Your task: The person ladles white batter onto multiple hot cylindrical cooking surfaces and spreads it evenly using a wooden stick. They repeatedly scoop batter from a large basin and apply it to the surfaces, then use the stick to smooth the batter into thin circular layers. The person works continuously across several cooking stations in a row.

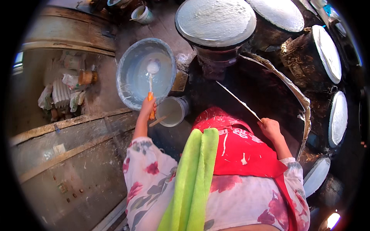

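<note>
My left hand [148, 108] grips the orange handle of a metal ladle [150, 82]. The ladle's bowl, wet with something white, is at the large grey basin [122, 72]; I cannot tell whether it touches the cloudy whitish liquid [141, 83] inside. Between the fingers of my right hand [270, 128] is a thin stick [238, 100] coated in white paste, pointing away over dark ground. Ahead stands a round griddle [215, 21] covered with a lumpy white layer, apart from both hands.
Several more white-topped round griddles [329, 53] curve along the right, beside a whitish crusted rim [289, 75]. A white bucket [173, 111] with a wooden stick [159, 120] stands by the basin. Wooden-framed panels [69, 150] lie left; a smaller bucket [143, 15] is at the back.
</note>
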Demonstrator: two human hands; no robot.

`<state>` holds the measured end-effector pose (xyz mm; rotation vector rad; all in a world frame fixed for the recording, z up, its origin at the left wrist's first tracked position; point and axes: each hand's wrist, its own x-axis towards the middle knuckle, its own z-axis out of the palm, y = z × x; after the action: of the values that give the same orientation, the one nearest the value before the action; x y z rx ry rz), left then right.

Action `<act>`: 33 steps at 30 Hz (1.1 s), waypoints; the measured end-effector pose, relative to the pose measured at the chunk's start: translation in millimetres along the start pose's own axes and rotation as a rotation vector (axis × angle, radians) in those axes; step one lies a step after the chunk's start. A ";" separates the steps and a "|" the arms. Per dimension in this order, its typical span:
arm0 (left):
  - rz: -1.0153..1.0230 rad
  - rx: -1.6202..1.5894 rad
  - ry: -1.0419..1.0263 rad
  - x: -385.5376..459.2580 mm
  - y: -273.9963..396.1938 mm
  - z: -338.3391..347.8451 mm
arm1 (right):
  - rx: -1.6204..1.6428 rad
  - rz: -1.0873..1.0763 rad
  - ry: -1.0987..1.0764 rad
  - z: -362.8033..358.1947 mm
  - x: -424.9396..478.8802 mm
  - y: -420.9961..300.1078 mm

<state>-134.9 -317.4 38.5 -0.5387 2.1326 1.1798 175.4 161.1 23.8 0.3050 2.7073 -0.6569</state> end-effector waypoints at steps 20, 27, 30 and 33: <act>-0.545 -0.731 -0.579 23.5 -79.5 -22.5 | 0.195 0.175 -0.154 17.2 59.8 -115.9; -0.289 -1.763 -0.991 -59.5 -37.3 13.1 | 0.169 0.017 -0.122 -3.8 93.3 -119.0; -0.087 -1.788 -1.033 -112.4 0.0 7.1 | 0.170 -0.064 -0.087 -13.5 108.9 -120.6; 0.148 -1.571 -0.935 -153.7 29.4 -21.0 | 0.186 -0.112 -0.053 -17.1 119.8 -126.3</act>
<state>-50.0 -313.0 171.6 -0.2766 0.1888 2.3970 24.9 74.5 44.7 0.1789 2.6322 -0.9378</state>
